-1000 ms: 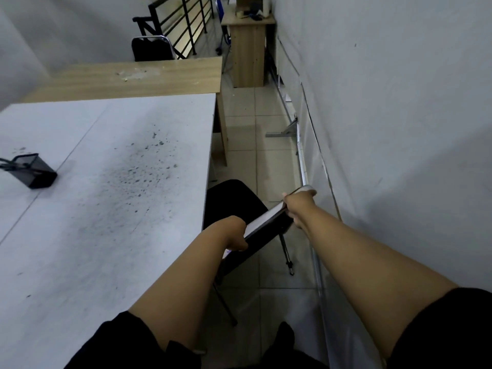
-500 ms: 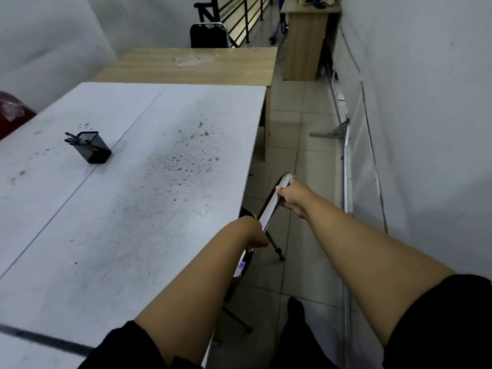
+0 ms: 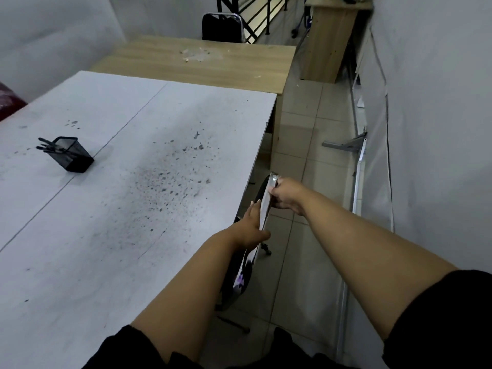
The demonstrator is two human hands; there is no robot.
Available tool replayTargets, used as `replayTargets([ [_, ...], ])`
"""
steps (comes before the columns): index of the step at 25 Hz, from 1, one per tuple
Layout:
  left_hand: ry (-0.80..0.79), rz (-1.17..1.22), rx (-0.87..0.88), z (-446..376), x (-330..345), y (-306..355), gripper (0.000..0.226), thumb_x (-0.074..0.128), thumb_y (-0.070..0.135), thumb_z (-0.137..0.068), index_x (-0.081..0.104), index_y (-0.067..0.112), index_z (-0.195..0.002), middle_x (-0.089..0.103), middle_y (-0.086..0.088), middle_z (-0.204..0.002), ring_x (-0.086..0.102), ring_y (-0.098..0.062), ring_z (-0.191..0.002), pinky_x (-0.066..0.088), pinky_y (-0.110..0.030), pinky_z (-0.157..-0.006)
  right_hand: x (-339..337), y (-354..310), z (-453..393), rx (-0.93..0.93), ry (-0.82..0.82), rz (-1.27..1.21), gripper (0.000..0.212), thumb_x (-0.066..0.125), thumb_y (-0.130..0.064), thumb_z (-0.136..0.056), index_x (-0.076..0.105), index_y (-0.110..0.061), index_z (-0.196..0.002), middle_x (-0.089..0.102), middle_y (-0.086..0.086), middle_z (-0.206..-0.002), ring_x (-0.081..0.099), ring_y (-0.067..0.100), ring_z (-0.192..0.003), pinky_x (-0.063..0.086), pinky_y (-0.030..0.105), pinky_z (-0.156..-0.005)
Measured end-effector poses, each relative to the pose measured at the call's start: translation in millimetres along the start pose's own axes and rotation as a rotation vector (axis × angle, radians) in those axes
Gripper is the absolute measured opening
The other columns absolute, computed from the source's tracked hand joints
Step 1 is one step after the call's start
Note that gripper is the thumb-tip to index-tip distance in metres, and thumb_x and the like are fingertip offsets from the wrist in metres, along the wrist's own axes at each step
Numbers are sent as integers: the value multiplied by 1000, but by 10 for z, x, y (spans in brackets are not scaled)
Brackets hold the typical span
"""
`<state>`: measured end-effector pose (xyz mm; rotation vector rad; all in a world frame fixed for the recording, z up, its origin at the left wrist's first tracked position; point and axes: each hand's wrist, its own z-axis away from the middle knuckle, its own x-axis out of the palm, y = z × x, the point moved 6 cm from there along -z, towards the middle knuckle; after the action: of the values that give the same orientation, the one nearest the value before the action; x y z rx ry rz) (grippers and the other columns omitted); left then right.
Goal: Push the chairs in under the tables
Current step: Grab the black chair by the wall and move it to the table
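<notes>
A black chair (image 3: 265,209) with a chrome frame stands at the right edge of the white table (image 3: 133,187). Only its backrest top and legs show; the seat is hidden under the tabletop. My left hand (image 3: 251,230) grips the near end of the backrest's top rail. My right hand (image 3: 286,195) grips the far end of the same rail. A second black chair (image 3: 222,26) stands behind the wooden table (image 3: 202,62) at the back.
A black mesh pen holder (image 3: 73,155) stands on the white table's left part. A white wall runs along the right, with metal rails and a bracket (image 3: 351,145) at its foot. The tiled aisle (image 3: 306,129) leads to a wooden desk (image 3: 330,41).
The chair has slid left under the white table; its seat, visible a second ago, is now hidden. Both hands stayed on the backrest and moved with it.
</notes>
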<state>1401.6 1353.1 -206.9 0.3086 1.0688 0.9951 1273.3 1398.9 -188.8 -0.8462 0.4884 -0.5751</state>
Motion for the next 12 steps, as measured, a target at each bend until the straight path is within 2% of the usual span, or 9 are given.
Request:
replayTargets([
  [4, -146, 30, -69, -178, -67, -24, 109, 65, 25, -82, -22, 31, -149, -10, -2, -163, 28, -37, -142, 44, -45, -106, -101, -141, -168, 77, -101, -6, 38, 48, -3, -97, 43, 5, -134, 60, 24, -113, 63, 38, -111, 55, 46, -84],
  [7, -196, -42, -64, -264, -145, -13, 121, 73, 42, -75, -23, 35, -148, -4, -4, -164, 24, -32, -146, 35, -46, -113, -155, -167, -261, 131, -74, -30, 35, 47, -15, -100, 46, 6, -127, 60, 24, -105, 64, 42, -102, 56, 51, -78],
  [9, -115, -23, -45, -339, -291, 8, 117, 74, 54, -71, -9, 34, -152, 20, -6, -161, 34, -28, -142, 34, -38, -112, -193, -205, -330, 148, -23, 46, 39, 42, -25, -102, 48, 6, -125, 60, 23, -101, 63, 40, -95, 55, 49, -76],
  [12, 37, 20, -5, -444, -592, 55, 84, 66, 54, -81, 30, 22, -150, 46, -5, -149, 48, -23, -132, 38, -28, -98, -279, -267, -428, 165, 50, 142, 40, 42, -28, -101, 52, 3, -124, 57, 23, -122, 59, 41, -110, 52, 49, -81],
])
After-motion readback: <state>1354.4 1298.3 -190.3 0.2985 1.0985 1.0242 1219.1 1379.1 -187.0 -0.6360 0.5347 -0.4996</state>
